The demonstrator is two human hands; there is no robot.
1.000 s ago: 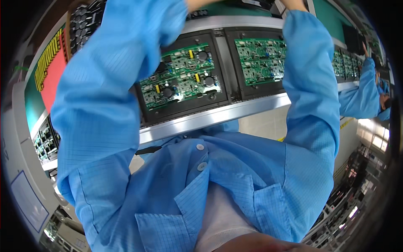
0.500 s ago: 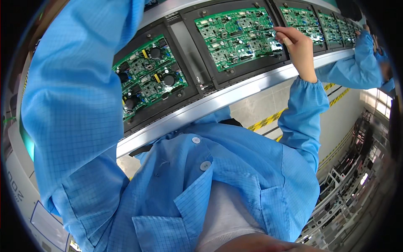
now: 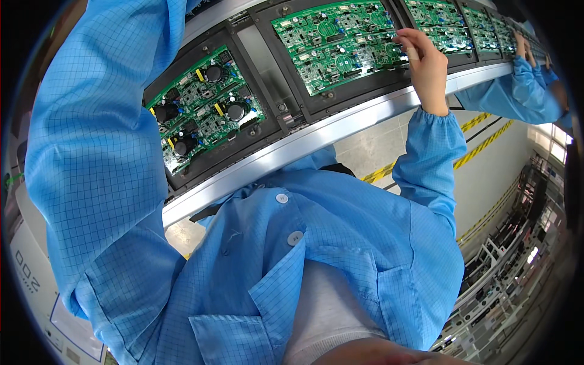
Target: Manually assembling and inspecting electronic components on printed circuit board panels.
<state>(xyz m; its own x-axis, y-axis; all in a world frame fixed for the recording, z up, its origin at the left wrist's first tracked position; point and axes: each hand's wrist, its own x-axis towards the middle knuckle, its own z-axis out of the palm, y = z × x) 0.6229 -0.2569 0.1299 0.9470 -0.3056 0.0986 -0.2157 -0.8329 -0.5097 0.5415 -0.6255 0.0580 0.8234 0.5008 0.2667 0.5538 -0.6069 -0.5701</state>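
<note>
Right-hand fingers (image 3: 420, 39) half-curled over right edge of green rectangular circuit board (image 3: 331, 48); can't tell if gripping. Board sits in flat black carrier frame (image 3: 359, 92), densely populated, round outlines visible. Right hand (image 3: 431, 68) above blue-cuffed wrist. Left hand beyond top edge, fingers can't be told.
</note>
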